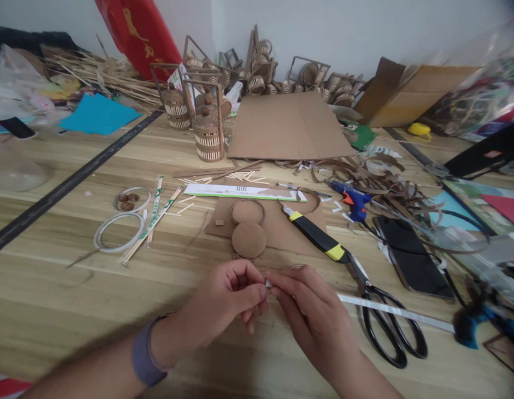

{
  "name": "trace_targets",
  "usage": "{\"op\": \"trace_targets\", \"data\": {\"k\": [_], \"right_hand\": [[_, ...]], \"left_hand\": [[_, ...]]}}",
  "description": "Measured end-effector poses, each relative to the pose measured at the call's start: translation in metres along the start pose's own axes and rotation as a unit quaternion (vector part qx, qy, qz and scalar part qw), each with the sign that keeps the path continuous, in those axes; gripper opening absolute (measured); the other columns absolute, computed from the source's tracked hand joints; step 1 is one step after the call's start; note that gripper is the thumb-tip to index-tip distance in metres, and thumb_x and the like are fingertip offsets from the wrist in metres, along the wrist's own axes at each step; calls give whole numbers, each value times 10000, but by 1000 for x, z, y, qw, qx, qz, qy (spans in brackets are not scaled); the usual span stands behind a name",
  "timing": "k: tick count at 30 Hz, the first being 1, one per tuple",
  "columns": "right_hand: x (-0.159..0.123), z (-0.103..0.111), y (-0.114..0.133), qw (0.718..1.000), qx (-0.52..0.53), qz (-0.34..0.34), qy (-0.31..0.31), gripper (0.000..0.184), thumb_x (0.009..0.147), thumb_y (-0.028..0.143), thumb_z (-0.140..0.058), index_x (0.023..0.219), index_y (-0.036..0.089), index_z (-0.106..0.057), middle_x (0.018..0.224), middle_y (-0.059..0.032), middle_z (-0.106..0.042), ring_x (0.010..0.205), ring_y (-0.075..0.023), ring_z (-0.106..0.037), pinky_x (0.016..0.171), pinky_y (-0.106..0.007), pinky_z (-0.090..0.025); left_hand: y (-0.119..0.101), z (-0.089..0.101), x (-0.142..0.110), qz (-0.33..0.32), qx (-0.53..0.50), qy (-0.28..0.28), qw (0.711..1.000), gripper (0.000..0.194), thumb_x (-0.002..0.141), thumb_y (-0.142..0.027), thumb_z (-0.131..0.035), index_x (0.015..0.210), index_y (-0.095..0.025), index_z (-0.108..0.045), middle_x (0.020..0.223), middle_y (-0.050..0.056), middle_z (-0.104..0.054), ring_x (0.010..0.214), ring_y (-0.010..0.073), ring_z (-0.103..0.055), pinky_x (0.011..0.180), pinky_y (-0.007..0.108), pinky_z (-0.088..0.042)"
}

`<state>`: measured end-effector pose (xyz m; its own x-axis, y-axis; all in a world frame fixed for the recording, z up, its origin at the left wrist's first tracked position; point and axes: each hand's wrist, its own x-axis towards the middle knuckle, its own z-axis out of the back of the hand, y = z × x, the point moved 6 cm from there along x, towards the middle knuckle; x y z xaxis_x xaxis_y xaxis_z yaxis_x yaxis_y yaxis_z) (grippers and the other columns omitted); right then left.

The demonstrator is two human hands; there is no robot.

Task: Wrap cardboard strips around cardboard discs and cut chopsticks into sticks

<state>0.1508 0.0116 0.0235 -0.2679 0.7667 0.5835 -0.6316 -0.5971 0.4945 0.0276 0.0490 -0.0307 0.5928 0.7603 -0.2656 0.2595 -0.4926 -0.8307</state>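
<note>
My left hand (223, 305) and my right hand (310, 316) meet low in the middle of the view, both pinched on the end of a thin white strip (398, 312) that trails away to the right over the wooden table (52, 288). The fingertips touch at a small white bit of that strip. Just beyond them lie a round cardboard disc (249, 239) and a cardboard ring (248, 211) on a brown card sheet. A purple band circles my left wrist.
Black scissors (385, 327), a yellow-black utility knife (317, 235), a blue glue gun (352, 200) and a dark phone (410, 256) lie to the right. Rolls of white tape (117, 231) and sticks lie left. Small bamboo lanterns (207, 133) and flat cardboard (288, 127) stand behind.
</note>
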Motion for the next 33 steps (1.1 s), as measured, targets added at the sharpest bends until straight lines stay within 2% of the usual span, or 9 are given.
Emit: {"op": "trace_targets", "data": {"k": [10,23,33], "right_hand": [[3,2,2,1000,-10,3,-8,203,936,86,-539,1076,176,-655,856,-65,-708,760,-176,-663,654,-271,-563],[1,-2,6,999,-48,24,-9,201,961,97,-508,1080,166,-655,835,-71,-701,712,-179,-642,640,-283,-561],[-3,-5,8,991,-119,61,6,211,977,118,-489,1106,170,-647,854,-67,-726,677,-181,-636,615,-320,-536]], "left_hand": [[-2,-2,-2,-6,26,9,1000,205,801,-298,-701,747,-159,-561,624,-36,-592,446,45,-438,426,175,-473],[-2,0,-1,15,60,-33,998,152,726,-248,-664,711,-182,-528,506,-77,-516,417,56,-427,408,177,-426],[2,4,0,45,78,-59,994,136,679,-252,-649,700,-183,-534,531,-65,-534,437,69,-445,423,196,-412]]}}
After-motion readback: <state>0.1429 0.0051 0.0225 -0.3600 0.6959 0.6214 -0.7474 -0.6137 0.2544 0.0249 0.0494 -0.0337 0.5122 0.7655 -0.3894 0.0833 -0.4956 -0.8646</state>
